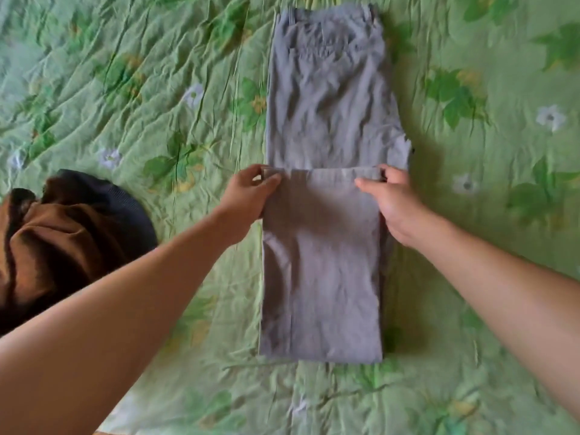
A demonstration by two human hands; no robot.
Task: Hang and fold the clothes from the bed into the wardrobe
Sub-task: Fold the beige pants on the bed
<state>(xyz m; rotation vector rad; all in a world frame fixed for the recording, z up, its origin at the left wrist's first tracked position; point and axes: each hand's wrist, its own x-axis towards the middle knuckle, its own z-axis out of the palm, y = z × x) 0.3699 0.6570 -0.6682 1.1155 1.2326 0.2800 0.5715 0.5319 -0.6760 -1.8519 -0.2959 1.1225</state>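
Wrinkled green bedsheet, leaf and pale flower print

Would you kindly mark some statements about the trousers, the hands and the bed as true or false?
1. Both the left hand and the right hand pinch the trousers' hem. True.
2. The sheet is plain white. False: it is green with leaves and flowers.
3. A brown garment lies left of the trousers. True.
4. The trousers hang on a hanger. False: they lie flat on the sheet, the leg end folded up over them.
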